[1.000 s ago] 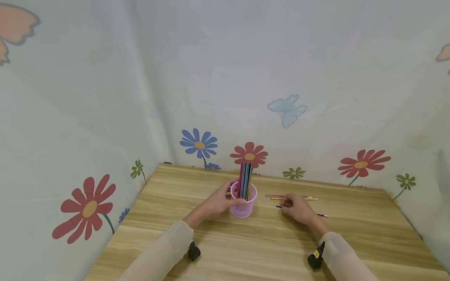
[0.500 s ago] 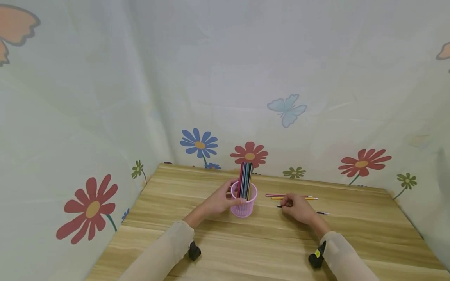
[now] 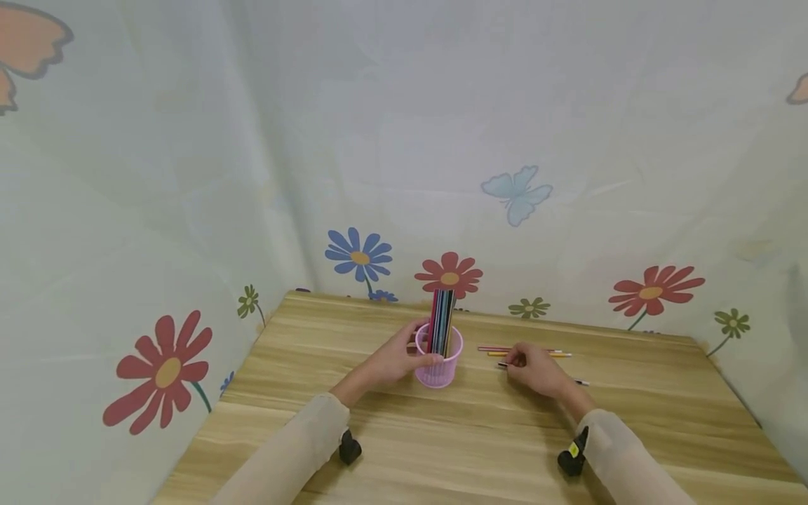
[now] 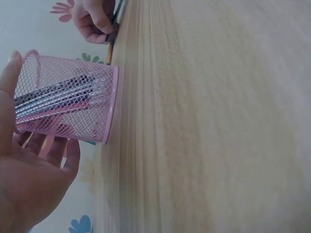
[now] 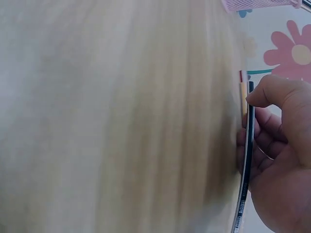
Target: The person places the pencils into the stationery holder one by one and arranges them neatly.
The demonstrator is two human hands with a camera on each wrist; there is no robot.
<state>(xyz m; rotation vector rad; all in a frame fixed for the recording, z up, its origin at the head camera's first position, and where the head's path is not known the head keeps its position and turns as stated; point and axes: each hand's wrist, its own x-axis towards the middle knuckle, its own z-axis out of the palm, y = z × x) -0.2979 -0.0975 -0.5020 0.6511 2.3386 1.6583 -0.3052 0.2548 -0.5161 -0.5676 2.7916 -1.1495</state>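
My left hand [image 3: 398, 359] holds a pink mesh pen cup [image 3: 437, 373] upright on the table, thumb at the front rim and fingers around its side. A bundle of pencils [image 3: 441, 322], mostly dark with red and yellow ones at the sides, stands in the cup, leaning slightly right. To the right of it, my right hand [image 3: 535, 368] pinches a black pencil [image 5: 249, 145] between thumb and fingers, low over the tabletop. Just behind that hand lie a red pencil [image 3: 492, 348] and a yellow pencil [image 3: 559, 355], partly hidden by it.
The wood-grain table [image 3: 442, 449] ends at the back against a pale curtain [image 3: 404, 140] printed with flowers and butterflies. Black wrist cameras are strapped at both sleeves, the left camera [image 3: 350, 447] and the right camera [image 3: 571, 459].
The right hand and the tip of the black pencil have risen slightly in the last half second. The left hand stays on the cup. The head view has shifted a little.
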